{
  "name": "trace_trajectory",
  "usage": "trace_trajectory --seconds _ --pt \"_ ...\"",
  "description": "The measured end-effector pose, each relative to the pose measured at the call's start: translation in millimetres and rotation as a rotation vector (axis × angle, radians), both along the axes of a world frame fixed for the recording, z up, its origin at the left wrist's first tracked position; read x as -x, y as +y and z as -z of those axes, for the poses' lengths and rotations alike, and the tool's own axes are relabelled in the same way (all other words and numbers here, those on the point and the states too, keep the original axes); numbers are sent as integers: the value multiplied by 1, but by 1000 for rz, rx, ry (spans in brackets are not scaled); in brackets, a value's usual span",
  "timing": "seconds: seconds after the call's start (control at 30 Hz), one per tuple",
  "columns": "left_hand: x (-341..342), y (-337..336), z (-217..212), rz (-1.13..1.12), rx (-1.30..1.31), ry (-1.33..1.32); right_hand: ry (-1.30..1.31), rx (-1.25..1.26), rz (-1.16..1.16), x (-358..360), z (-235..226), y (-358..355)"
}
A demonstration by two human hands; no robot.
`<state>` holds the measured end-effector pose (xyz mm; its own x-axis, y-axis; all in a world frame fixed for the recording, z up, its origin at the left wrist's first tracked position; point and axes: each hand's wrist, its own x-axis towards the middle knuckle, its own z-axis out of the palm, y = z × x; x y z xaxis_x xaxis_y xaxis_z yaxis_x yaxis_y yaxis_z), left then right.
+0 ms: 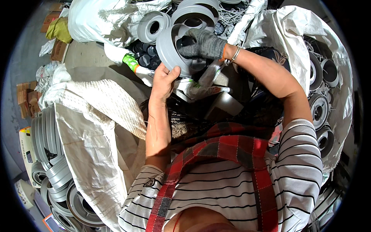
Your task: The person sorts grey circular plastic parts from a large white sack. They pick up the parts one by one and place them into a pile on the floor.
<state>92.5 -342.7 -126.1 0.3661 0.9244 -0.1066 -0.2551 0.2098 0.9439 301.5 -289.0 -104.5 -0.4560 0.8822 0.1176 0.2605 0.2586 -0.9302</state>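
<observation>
A grey plastic ring-shaped part [168, 48], wide and ribbed like a round housing, is tilted up in front of me. My bare left hand [166, 79] pinches its near lower rim between thumb and fingers. Inside the ring's opening is my right hand [203, 44], in a grey knit glove with dark fingertips. Its fingers are curled in, and whatever they grip is hidden. Just beyond stand more grey round parts [148, 28], some stacked. Black round caps [145, 58] lie in a heap left of the held ring.
A white woven sack [91, 131] hangs open at my left, with stacked grey rings [46, 131] beyond it. To the right, another white sack [286, 29] holds round parts [319, 110]. Thin grey plastic scraps [234, 19] lie at the back. Cardboard boxes [27, 98] stand far left.
</observation>
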Motion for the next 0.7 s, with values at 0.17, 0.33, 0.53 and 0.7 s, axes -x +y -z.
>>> trace_trajectory --seconds 0.17,0.33,0.53,0.7 --pt "10 7 1 51 83 -87 -237 -492 -11 -5 27 9" --pt "21 11 3 24 156 -113 -288 -543 -186 -4 25 2" --pt "9 9 -13 -107 252 -94 -420 -882 -208 3 26 -15" --pt "13 14 -9 -166 314 -58 -542 -1045 -217 8 31 -21"
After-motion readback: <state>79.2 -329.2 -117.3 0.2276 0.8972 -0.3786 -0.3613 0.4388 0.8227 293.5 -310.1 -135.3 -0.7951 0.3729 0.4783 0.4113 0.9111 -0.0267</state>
